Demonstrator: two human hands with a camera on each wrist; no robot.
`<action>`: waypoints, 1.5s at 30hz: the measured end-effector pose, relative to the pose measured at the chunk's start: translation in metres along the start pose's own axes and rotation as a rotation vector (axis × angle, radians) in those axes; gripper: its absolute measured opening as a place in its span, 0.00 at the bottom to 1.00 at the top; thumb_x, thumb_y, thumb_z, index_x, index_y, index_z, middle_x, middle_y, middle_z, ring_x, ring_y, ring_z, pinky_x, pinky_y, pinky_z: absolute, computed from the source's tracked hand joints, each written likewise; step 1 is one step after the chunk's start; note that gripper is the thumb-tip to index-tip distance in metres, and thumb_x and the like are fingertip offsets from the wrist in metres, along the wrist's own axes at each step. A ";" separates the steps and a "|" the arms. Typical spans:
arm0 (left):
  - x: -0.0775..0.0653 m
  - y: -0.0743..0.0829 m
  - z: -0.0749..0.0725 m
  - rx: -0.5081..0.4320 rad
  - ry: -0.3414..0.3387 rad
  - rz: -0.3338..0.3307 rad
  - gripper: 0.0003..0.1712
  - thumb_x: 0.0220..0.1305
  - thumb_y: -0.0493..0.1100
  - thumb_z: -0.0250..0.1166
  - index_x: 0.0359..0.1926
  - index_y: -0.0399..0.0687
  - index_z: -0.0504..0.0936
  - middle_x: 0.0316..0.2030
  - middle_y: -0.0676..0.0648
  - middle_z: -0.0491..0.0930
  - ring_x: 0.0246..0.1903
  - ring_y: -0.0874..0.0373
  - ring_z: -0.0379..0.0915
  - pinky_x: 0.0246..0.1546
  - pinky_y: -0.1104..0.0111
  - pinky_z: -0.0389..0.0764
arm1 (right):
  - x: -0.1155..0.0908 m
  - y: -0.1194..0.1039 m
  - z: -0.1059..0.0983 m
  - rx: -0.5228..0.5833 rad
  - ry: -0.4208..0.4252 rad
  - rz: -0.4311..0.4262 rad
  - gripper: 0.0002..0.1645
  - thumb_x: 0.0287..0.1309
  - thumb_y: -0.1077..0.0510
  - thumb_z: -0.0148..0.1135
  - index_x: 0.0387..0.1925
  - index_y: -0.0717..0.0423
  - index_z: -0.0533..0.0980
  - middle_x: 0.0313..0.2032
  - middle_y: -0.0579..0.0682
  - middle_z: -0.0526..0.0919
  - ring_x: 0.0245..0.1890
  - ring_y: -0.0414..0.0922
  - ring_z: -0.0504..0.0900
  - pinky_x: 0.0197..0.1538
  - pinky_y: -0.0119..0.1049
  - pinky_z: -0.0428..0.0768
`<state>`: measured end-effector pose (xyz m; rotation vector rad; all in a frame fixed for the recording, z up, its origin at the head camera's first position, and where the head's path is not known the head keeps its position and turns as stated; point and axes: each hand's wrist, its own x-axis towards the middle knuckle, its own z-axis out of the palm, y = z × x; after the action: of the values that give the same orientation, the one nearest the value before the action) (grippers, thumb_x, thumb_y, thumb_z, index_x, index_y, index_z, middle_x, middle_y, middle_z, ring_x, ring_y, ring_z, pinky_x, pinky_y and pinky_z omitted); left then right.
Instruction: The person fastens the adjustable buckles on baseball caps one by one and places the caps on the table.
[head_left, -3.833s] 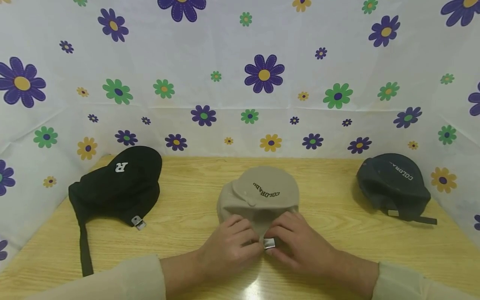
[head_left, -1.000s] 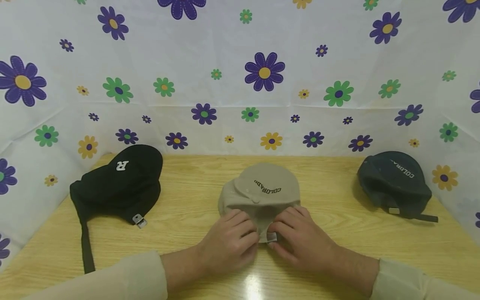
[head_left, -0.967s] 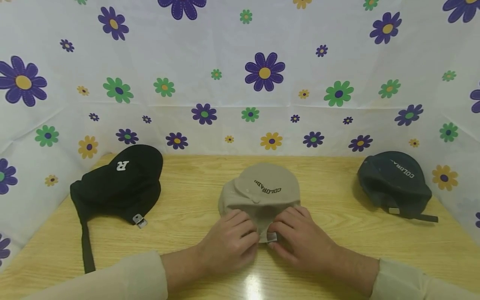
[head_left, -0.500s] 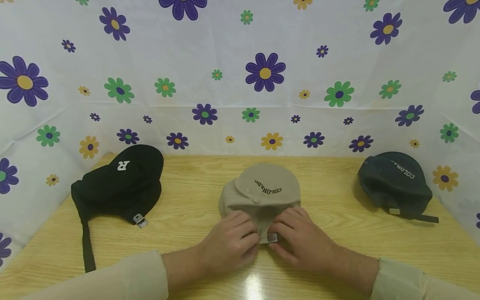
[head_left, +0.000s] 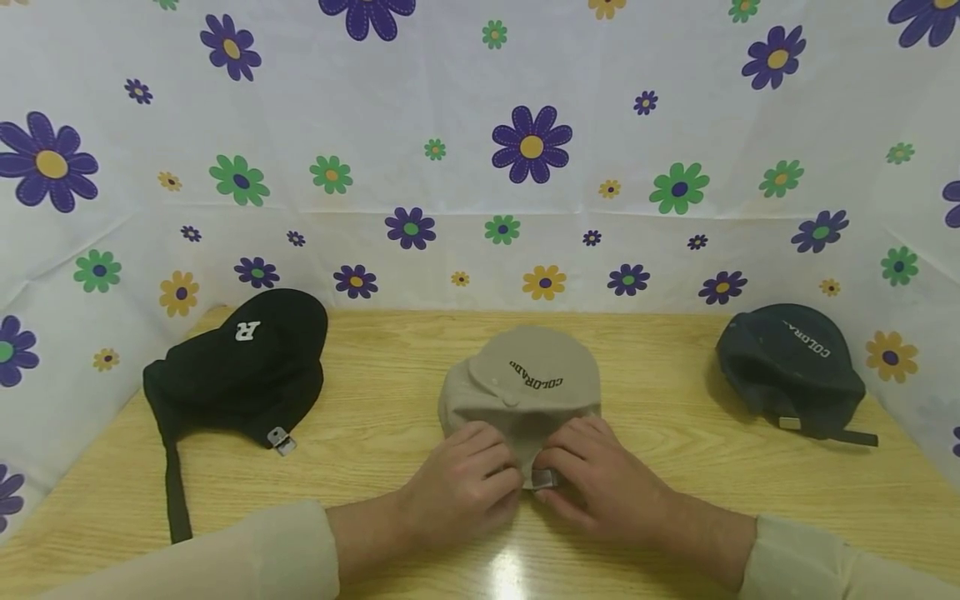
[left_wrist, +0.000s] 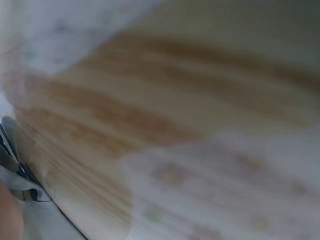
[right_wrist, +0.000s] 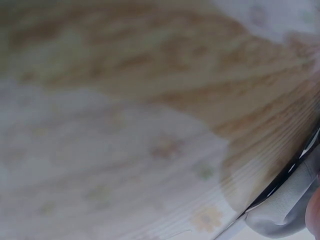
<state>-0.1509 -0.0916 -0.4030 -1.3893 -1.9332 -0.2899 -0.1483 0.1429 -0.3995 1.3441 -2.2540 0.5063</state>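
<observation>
In the head view a beige cap (head_left: 536, 358) with dark "COLORADO" lettering sits at the middle of the table, its back strap toward me. A small metal buckle (head_left: 544, 478) on that strap shows between the hands. My left hand (head_left: 468, 479) pinches the cap's near edge just left of the buckle, fingers curled. With curled fingers and thumb, my right hand (head_left: 607, 479) grips the strap at the buckle, covering part of it. The fingertips hide most of the strap. Both wrist views are blurred and show chiefly table and flowered cloth.
On the left lies a black cap (head_left: 232, 383) with a white "R", its long strap hanging loose and its metal clasp (head_left: 281, 440) apart. A dark navy cap (head_left: 791, 367) rests at the right. Behind the wooden table (head_left: 390, 375) hangs a flower-patterned cloth (head_left: 435, 92).
Since the earliest frame, the buckle has shifted slightly right and away from me, with the right fingers further over it. Over the last half second it tilts a little and looks darker.
</observation>
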 end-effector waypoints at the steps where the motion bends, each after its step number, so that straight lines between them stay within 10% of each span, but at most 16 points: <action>1: 0.000 0.000 0.000 0.003 -0.004 -0.003 0.03 0.50 0.38 0.68 0.26 0.52 0.83 0.29 0.56 0.81 0.35 0.61 0.75 0.44 0.70 0.75 | 0.000 0.000 0.000 -0.002 0.000 0.000 0.08 0.59 0.50 0.67 0.37 0.47 0.78 0.39 0.38 0.76 0.44 0.39 0.74 0.53 0.37 0.69; 45: -0.001 -0.003 0.001 0.057 0.035 -0.014 0.04 0.45 0.40 0.70 0.22 0.54 0.83 0.28 0.57 0.81 0.33 0.61 0.74 0.42 0.67 0.72 | -0.001 0.002 -0.001 0.005 -0.004 0.012 0.09 0.57 0.51 0.69 0.37 0.47 0.78 0.39 0.38 0.77 0.44 0.39 0.74 0.53 0.37 0.68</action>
<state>-0.1538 -0.0929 -0.4038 -1.3264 -1.9085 -0.2625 -0.1493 0.1447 -0.3991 1.3356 -2.2664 0.5137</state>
